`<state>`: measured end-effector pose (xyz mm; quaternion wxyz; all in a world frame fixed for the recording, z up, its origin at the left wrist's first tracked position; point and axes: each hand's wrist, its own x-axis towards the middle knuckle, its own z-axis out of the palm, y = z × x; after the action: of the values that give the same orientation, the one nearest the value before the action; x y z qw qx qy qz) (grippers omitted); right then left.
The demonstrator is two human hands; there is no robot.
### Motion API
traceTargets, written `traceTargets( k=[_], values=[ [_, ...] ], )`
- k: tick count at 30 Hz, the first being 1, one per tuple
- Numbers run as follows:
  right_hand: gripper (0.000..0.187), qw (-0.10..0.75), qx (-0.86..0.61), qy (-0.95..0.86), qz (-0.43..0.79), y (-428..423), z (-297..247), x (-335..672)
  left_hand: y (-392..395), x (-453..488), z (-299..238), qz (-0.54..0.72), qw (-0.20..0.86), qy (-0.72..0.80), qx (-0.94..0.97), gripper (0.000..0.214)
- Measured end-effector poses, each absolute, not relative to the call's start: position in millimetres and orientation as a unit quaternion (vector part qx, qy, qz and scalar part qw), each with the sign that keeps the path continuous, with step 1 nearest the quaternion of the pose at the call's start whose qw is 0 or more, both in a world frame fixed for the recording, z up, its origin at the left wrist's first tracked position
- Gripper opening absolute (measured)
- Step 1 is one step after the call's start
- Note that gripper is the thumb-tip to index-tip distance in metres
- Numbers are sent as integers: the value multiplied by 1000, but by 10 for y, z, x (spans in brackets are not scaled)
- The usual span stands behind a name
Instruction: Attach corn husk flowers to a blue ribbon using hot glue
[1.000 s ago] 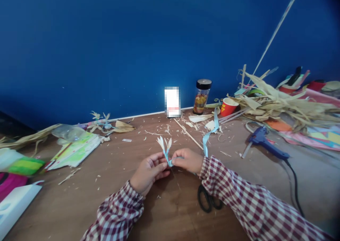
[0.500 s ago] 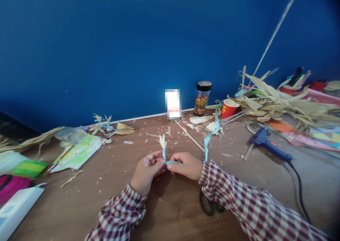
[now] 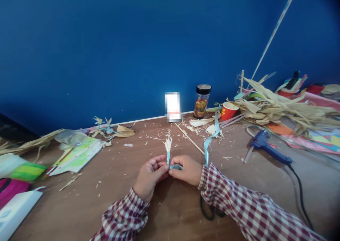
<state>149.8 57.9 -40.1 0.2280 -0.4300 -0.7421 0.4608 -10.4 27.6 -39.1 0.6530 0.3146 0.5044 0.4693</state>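
A small husk flower [image 3: 168, 145] is held upright over the table [image 3: 117, 188], its stem pinched between the closed fingertips of the left hand [image 3: 149, 176]. At 3 o'clock of the stem, the blue ribbon [image 3: 176, 167] is gripped by the curled fingers of the right hand [image 3: 187, 170]. Black scissors [image 3: 209, 210] are seen at 5 o'clock.

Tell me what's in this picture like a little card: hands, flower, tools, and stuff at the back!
left hand: pinches husk flower stem
right hand: pinches blue ribbon at the stem
flower pose: upright, petals up
tools: scissors by right sleeve, glue gun farther right
back: jar, red cup, husk pile
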Motion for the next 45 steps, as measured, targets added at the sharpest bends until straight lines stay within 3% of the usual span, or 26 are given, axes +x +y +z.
traceTargets(
  k=[7, 16, 29, 45],
  values=[
    [38, 300, -412, -708, 489, 707, -303, 1595, 218, -44, -391, 488, 619, 505, 352, 44],
    [33, 323, -418, -665, 528, 716, -437, 1559, 173, 29, -349, 467, 646, 516, 314, 27],
    [31, 328, -461, -686, 458, 670, -373, 1541, 163, 41, -404, 410, 634, 555, 349, 28],
    [30, 345, -406, -650, 542, 706, -407, 1563, 186, -8, -331, 401, 726, 490, 267, 24]
  ],
)
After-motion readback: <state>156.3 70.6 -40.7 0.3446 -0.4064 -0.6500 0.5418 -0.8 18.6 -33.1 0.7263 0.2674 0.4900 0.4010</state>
